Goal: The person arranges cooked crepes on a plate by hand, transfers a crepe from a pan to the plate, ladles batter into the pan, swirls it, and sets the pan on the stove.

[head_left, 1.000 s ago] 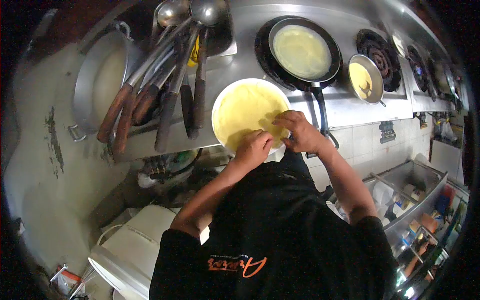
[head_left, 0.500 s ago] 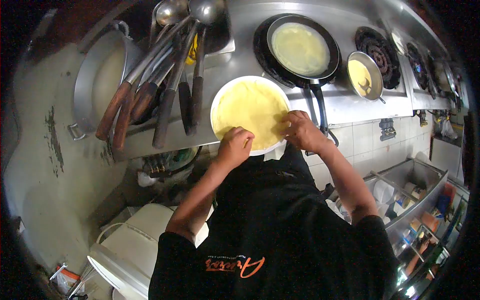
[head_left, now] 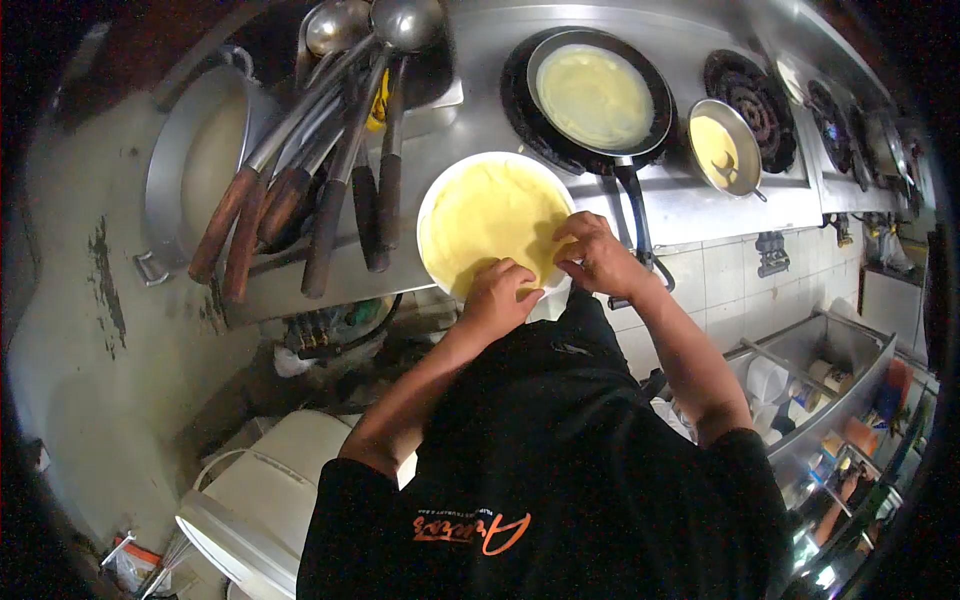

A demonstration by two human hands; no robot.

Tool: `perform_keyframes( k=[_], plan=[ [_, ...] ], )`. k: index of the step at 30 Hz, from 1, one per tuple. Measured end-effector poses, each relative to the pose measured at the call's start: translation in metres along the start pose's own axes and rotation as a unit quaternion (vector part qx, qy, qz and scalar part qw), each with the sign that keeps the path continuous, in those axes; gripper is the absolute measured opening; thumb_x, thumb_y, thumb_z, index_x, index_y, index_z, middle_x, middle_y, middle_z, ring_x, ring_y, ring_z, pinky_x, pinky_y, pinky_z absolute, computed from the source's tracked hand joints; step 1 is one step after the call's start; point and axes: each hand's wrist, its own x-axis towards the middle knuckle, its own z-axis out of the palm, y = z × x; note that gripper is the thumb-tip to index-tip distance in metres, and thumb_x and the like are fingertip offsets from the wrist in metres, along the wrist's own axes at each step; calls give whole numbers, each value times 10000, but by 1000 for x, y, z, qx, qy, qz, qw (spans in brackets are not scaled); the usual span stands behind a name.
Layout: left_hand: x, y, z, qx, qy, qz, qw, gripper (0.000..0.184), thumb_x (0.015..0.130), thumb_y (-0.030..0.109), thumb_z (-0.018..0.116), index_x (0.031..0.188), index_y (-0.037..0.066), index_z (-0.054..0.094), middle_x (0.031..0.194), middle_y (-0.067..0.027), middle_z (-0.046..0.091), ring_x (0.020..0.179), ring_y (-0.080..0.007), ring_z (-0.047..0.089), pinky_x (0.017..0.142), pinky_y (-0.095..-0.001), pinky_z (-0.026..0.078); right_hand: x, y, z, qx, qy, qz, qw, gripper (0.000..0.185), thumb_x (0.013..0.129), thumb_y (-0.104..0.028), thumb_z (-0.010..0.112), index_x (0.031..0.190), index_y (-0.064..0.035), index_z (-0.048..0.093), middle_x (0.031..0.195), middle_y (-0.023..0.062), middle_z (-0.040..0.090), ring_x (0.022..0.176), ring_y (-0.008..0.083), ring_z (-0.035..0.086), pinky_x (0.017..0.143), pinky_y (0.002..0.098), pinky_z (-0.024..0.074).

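Observation:
A round white plate [head_left: 427, 255] stands at the counter's front edge and bears a flat yellow sheet [head_left: 490, 215], like a thin crepe. My left hand [head_left: 499, 298] rests at the plate's near rim, fingers bent together over the sheet's edge. At the right rim is my right hand [head_left: 598, 255], its fingers curled in a pinch on the edge. What lies between the fingertips of either hand is too small to make out. Behind, a black frying pan [head_left: 655, 150] on a burner holds a pale yellow round layer [head_left: 594, 96].
Ladles with wooden handles [head_left: 325, 240] stick out over the counter's left side, beside a large metal pot [head_left: 165, 185]. A small metal pan [head_left: 752, 165] with yellow batter and a spoon sits right of the frying pan. Below right is a sink [head_left: 850, 405] with dishes.
My left hand first moved left along the near rim, then back right towards my right hand. My right hand stayed near the right rim. The view shifted slightly.

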Motion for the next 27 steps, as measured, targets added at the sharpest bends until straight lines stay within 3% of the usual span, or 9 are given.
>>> perform_keyframes(
  k=[9, 13, 16, 19, 22, 27],
  plan=[
    [-1, -1, -1, 24, -30, 9, 999, 108, 724, 58, 722, 803, 33, 652, 816, -126, 622, 814, -333, 607, 742, -421, 483, -3, 7, 15, -2, 6, 41, 999, 126, 698, -66, 735, 821, -81, 713, 993, 75, 627, 1066, 267, 541, 952, 410, 398],
    [3, -17, -17, -1, 99, -11, 995, 103, 750, 23, 660, 848, 42, 636, 831, -126, 629, 808, -331, 611, 720, -410, 489, -10, -1, 22, -1, -16, 9, 1000, 153, 677, -82, 752, 826, -100, 722, 989, 70, 617, 1055, 274, 541, 942, 405, 405],
    [3, -35, -39, -27, 149, -148, 977, 140, 771, -29, 617, 895, 37, 631, 852, -125, 637, 765, -296, 624, 708, -368, 503, -9, -10, 28, 6, -39, -14, 999, 180, 740, -169, 721, 903, -94, 702, 1025, 101, 600, 1060, 308, 518, 946, 439, 393],
    [-1, -48, -67, 19, 167, -107, 980, 175, 785, -66, 573, 915, 31, 638, 871, -131, 655, 799, -299, 642, 706, -365, 507, -8, -18, 33, 0, -28, -22, 999, 174, 741, -148, 713, 907, -97, 713, 1028, 92, 600, 1055, 303, 521, 947, 430, 394],
    [-9, -50, -82, 38, 125, -123, 984, 173, 785, -73, 563, 896, 34, 644, 871, -129, 660, 837, -313, 642, 722, -382, 506, -4, -24, 36, -4, 3, -19, 1000, 182, 693, -92, 742, 874, -95, 727, 1008, 89, 606, 1042, 297, 533, 940, 409, 402],
    [-25, -53, -86, 42, 46, -86, 994, 112, 738, 27, 703, 839, 69, 675, 872, -86, 628, 890, -296, 590, 809, -404, 465, 4, -34, 33, 3, 11, -19, 1000, 171, 693, -90, 736, 862, -80, 711, 989, 91, 603, 1009, 297, 540, 918, 414, 403]
  ],
)
